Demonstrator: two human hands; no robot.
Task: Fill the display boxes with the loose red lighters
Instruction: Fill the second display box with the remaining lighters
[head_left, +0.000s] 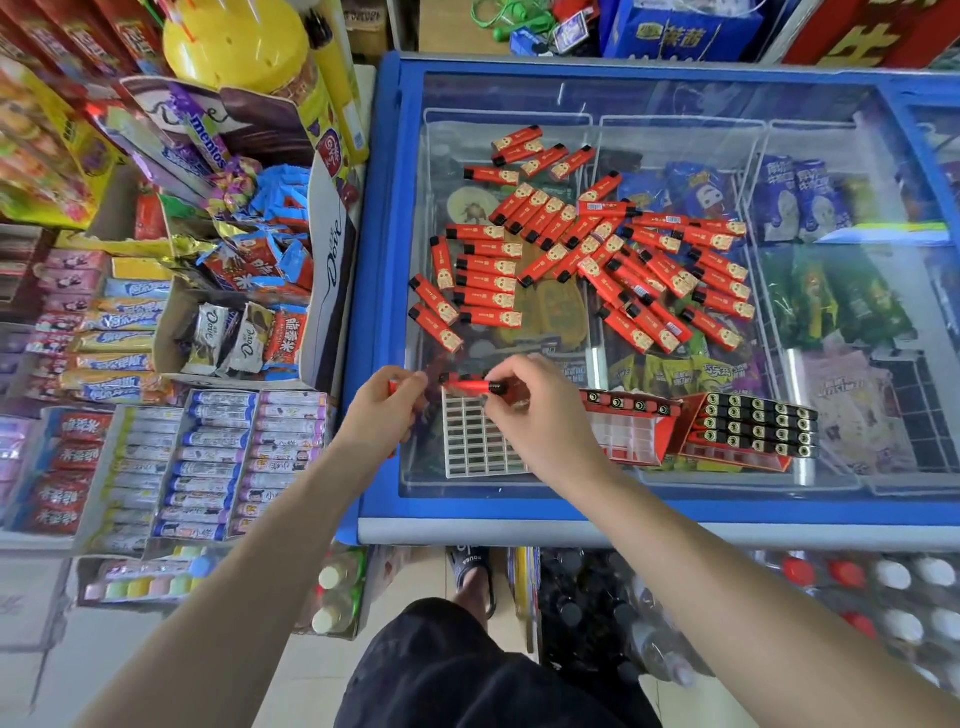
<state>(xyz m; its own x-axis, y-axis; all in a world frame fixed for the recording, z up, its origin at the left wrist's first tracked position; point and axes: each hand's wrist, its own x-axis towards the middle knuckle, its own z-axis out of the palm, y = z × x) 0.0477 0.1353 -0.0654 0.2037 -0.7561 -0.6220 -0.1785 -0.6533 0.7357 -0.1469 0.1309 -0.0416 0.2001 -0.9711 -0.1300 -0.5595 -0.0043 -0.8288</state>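
Shop shelves of sweets crowd the left of the frame, and a blue-rimmed chest freezer with a sliding glass lid fills the right; the lid serves as the table. Across its middle lies a wide scatter of loose red lighters, some in rough rows, most at odd angles. Along the near edge stand three display boxes. The right box looks full, black lighter tops packed row on row. The middle box holds one back row, its nearer cells bare. The left box's white grid appears empty.

The right hand pinches one red lighter by its black end, level over the back of the white grid. The left hand is curled beside the grid, a bit of red showing at its fingers; whether that is a lighter or the box edge I cannot tell.

By my reckoning roughly a third is done, with dozens of lighters left.
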